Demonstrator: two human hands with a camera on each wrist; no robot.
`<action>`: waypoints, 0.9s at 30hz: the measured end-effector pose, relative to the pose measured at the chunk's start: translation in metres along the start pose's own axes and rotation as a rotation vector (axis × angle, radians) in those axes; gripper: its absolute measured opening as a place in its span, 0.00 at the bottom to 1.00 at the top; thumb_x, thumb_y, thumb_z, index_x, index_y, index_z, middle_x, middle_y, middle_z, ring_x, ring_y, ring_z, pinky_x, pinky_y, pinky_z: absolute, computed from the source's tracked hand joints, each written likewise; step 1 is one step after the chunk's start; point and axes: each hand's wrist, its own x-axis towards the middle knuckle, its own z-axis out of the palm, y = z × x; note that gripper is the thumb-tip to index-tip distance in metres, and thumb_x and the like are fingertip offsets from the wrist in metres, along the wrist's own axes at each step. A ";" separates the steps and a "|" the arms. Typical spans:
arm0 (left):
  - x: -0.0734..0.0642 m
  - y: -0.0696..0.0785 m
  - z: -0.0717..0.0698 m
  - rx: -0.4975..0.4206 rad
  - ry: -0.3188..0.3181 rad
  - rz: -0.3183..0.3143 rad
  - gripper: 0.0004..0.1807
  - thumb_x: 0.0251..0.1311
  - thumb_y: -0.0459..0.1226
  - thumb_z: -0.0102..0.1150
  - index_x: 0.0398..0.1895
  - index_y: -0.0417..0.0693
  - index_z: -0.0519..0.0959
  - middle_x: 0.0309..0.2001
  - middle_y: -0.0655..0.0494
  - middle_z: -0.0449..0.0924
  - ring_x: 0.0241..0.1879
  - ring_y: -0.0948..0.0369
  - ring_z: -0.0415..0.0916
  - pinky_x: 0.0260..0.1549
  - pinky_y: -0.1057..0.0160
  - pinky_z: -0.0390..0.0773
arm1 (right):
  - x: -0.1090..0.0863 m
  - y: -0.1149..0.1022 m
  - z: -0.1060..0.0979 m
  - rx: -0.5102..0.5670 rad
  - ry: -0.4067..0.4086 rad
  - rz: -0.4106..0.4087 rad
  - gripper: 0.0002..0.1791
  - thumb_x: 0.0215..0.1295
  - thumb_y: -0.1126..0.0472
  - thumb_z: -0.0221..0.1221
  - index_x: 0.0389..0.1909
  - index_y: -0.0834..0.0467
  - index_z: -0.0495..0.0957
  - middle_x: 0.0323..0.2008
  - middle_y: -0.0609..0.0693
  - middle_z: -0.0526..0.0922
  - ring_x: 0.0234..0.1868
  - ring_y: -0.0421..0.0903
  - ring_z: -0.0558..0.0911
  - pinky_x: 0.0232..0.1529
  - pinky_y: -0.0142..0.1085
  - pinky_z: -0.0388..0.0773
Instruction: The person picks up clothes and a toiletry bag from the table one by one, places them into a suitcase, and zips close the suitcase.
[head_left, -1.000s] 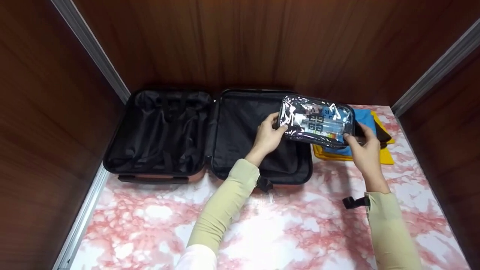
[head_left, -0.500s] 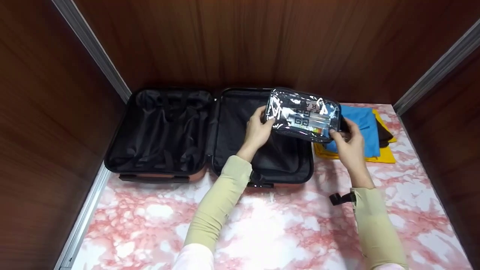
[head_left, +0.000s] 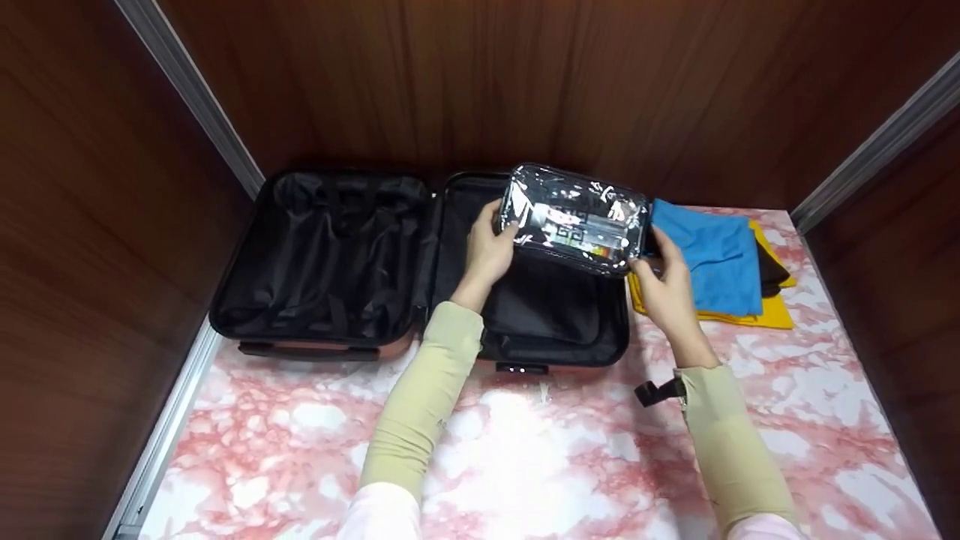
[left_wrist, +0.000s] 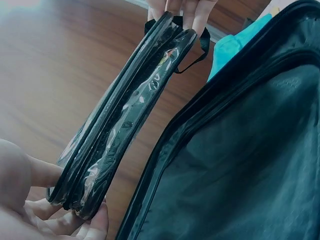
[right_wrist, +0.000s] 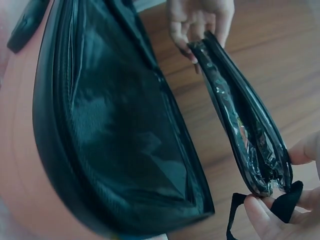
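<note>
A clear plastic toiletry bag with black piping hangs above the right half of an open black-lined suitcase. Small items show through its clear front. My left hand grips its left end, thumb on the front face. At the right end my right hand pinches it, near a black strap visible in the right wrist view. In the left wrist view the bag is seen edge-on, apart from the suitcase lining.
The suitcase's left half lies open with ribbed black lining. Folded blue cloth lies on yellow cloth and dark brown cloth at right. Wood-grain panels enclose the pink-marbled surface.
Both hands have carried the toiletry bag leftward and slightly up the view, from partly over the folded cloths to above the suitcase's right half. More of the blue cloth now shows.
</note>
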 end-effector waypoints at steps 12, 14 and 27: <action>0.011 -0.002 -0.025 -0.058 0.037 -0.005 0.25 0.68 0.28 0.58 0.68 0.37 0.73 0.60 0.42 0.79 0.59 0.54 0.75 0.58 0.65 0.70 | -0.003 -0.022 0.029 0.070 0.004 -0.008 0.32 0.70 0.73 0.55 0.73 0.74 0.59 0.67 0.71 0.68 0.51 0.56 0.79 0.50 0.30 0.74; 0.012 -0.002 -0.028 -0.082 0.046 -0.001 0.25 0.68 0.27 0.57 0.68 0.35 0.72 0.60 0.41 0.79 0.59 0.53 0.76 0.57 0.65 0.70 | -0.002 -0.023 0.034 0.094 0.014 -0.001 0.31 0.71 0.73 0.55 0.72 0.75 0.60 0.66 0.71 0.69 0.49 0.54 0.79 0.50 0.30 0.74; 0.018 -0.010 -0.058 -0.249 0.153 -0.094 0.19 0.72 0.29 0.54 0.63 0.33 0.73 0.54 0.37 0.80 0.52 0.52 0.78 0.51 0.61 0.75 | 0.018 0.004 0.072 0.218 0.048 0.031 0.28 0.71 0.66 0.61 0.67 0.73 0.65 0.62 0.69 0.72 0.55 0.58 0.79 0.55 0.38 0.76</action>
